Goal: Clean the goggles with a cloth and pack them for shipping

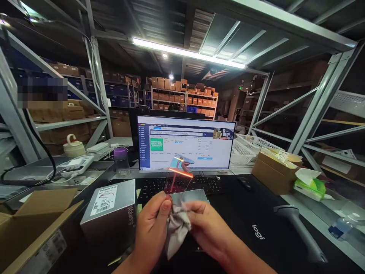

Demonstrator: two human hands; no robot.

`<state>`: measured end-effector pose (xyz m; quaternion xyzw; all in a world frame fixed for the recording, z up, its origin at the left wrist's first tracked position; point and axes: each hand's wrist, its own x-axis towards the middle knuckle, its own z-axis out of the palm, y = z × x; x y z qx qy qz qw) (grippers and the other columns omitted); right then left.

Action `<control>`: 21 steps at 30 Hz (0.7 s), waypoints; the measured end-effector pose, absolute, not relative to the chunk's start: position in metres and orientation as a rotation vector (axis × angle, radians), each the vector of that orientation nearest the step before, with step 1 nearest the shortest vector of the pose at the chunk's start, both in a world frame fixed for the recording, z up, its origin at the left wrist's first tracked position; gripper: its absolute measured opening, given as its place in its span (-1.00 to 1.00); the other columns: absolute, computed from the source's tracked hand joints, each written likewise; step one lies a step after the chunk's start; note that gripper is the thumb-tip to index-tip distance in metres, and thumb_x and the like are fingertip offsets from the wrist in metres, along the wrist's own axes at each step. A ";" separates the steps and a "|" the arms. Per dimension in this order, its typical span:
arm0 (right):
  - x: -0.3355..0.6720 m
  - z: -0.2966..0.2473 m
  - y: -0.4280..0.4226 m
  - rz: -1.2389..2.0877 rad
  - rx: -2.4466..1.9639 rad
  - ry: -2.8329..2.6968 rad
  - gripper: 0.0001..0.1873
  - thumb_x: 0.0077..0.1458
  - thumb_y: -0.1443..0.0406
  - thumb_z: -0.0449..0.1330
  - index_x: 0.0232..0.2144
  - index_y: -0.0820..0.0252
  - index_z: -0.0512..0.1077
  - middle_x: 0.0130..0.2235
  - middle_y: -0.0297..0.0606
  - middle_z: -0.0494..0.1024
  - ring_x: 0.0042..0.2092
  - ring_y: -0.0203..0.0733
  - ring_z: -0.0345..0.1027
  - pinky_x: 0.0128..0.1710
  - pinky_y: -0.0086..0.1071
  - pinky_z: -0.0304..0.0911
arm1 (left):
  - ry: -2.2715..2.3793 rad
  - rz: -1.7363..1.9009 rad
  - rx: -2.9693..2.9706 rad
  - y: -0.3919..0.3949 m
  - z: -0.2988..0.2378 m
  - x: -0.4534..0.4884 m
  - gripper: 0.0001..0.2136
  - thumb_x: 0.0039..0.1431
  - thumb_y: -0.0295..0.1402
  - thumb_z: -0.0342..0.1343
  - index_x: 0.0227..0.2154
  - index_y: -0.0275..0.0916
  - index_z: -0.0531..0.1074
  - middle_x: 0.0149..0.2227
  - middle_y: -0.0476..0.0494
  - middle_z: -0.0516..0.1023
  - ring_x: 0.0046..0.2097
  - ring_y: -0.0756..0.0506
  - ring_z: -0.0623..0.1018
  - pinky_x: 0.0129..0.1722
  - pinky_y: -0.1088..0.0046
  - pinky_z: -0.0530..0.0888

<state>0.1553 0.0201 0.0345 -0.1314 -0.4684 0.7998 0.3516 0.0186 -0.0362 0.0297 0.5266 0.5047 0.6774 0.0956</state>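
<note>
My left hand (152,228) and my right hand (208,228) are close together in front of the keyboard. A crumpled grey cloth (178,228) hangs between them, bunched in the fingers of my right hand. A clear, glass-like piece (176,180) rises from my left fingertips, tinted red with a glowing orange edge. Its exact shape is hard to tell. Just behind my hands lies a flat silver item (196,196), partly hidden by them. A silver-grey Wokering box (110,209) with a white label stands left of my left hand.
An open cardboard box (34,228) sits at the near left. Ahead are a black keyboard (182,186) and a lit monitor (185,144). To the right lie a desk mat (258,232), mouse (244,182), barcode scanner (299,232) and cardboard box (275,171). Metal shelving surrounds the desk.
</note>
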 end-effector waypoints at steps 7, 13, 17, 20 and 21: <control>0.171 0.054 0.038 2.073 -0.247 -0.989 -0.72 -0.14 0.39 0.28 -0.27 0.21 0.61 -0.29 -0.22 0.65 -0.27 -0.16 0.50 -0.14 -0.30 0.41 | 1.432 2.011 1.621 -0.033 0.017 0.019 -0.63 0.33 -0.11 0.00 -0.51 -0.23 0.40 -0.47 -0.02 0.36 -0.42 -0.02 0.35 -0.41 0.51 0.33; 0.176 0.058 0.019 2.117 -0.209 -1.084 -0.66 -0.14 0.37 0.33 -0.20 0.21 0.60 -0.30 -0.23 0.64 -0.29 -0.15 0.50 -0.14 -0.28 0.40 | 1.449 1.990 1.774 -0.035 0.022 0.023 -0.64 0.35 -0.17 -0.03 -0.52 -0.22 0.39 -0.49 -0.02 0.38 -0.41 -0.03 0.39 -0.39 0.52 0.35; 0.166 0.046 0.011 2.046 -0.233 -1.080 -0.66 -0.15 0.28 0.48 -0.23 0.19 0.63 -0.35 -0.27 0.62 -0.34 -0.25 0.44 -0.21 -0.39 0.34 | 1.460 2.011 1.882 -0.035 0.020 0.025 -0.69 0.35 -0.20 -0.02 -0.47 -0.21 0.43 -0.45 -0.01 0.45 -0.38 -0.03 0.46 -0.37 0.53 0.38; 0.159 0.036 0.009 1.960 -0.290 -1.088 -0.71 -0.19 0.22 0.52 -0.37 0.21 0.65 -0.42 -0.30 0.59 -0.38 -0.31 0.37 -0.30 -0.45 0.27 | 1.468 1.979 1.981 -0.035 0.019 0.027 -0.71 0.36 -0.22 -0.03 -0.43 -0.19 0.46 -0.45 -0.01 0.46 -0.36 -0.02 0.49 -0.37 0.54 0.40; 0.158 0.034 0.008 1.923 -0.312 -1.097 -0.72 -0.20 0.21 0.53 -0.41 0.22 0.64 -0.44 -0.31 0.57 -0.40 -0.33 0.34 -0.32 -0.46 0.25 | 1.474 1.970 2.012 -0.035 0.020 0.027 -0.71 0.37 -0.22 -0.03 -0.43 -0.19 0.46 -0.45 -0.01 0.46 -0.37 -0.02 0.49 -0.38 0.54 0.40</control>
